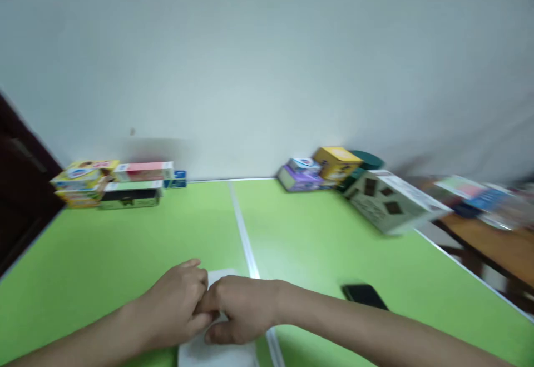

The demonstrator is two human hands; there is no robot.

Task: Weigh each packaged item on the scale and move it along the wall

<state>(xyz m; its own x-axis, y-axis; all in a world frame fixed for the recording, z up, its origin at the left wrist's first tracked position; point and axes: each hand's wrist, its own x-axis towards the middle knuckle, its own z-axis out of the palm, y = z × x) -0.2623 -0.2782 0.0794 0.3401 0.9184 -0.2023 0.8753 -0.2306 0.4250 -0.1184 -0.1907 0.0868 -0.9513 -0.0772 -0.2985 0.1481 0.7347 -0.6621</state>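
Note:
A flat white thing (217, 355) lies at the table's near edge, partly below the picture; whether it is paper, cloth or a box I cannot tell. Over it, my left hand (177, 303) and my right hand (242, 307) meet, fingertips touching or overlapping. The left fingers are curled, with one fingertip poking up at the top. My right hand points left, its index finger bent and thumb drawn in below. Whatever lies between the fingers, if anything, is hidden.
The green table (137, 250) has a white seam strip (242, 228). A black phone (364, 294) lies near my right forearm. Stacked boxes (131, 194) stand back left; a purple box (298, 179), a yellow box (337, 162) and a tilted white carton (390, 203) stand back right.

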